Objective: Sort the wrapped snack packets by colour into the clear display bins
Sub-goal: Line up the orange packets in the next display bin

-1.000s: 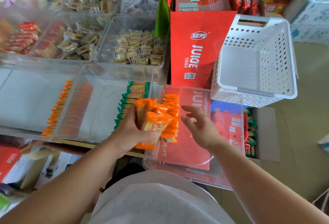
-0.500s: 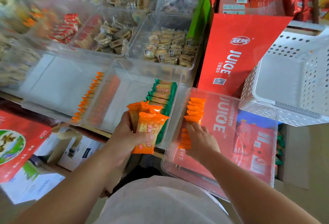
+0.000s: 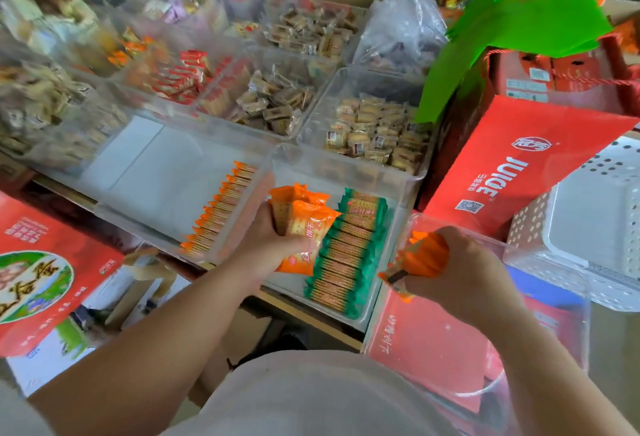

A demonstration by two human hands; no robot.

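My left hand [image 3: 266,245] grips a small stack of orange cracker packets [image 3: 304,224] over a clear bin [image 3: 391,186] that holds a row of green packets [image 3: 346,255]. My right hand [image 3: 460,269] curls round a bunch of orange packets [image 3: 420,257] inside the clear bin at the right [image 3: 568,300], which sits on red boxes. Left of the green row, another clear bin [image 3: 138,217] holds a row of orange packets [image 3: 221,209] along its right wall.
Clear bins of beige and red wrapped snacks [image 3: 374,134] fill the back. A red JUICE carton [image 3: 512,179] stands at the right, a white perforated basket [image 3: 588,224] beside it. A red box [image 3: 38,273] lies at the lower left. Green paper [image 3: 512,30] overhangs the back right.
My right hand reached into the right bin and closed round the row of orange packets there. My left hand keeps its stack. The view swung to the left.
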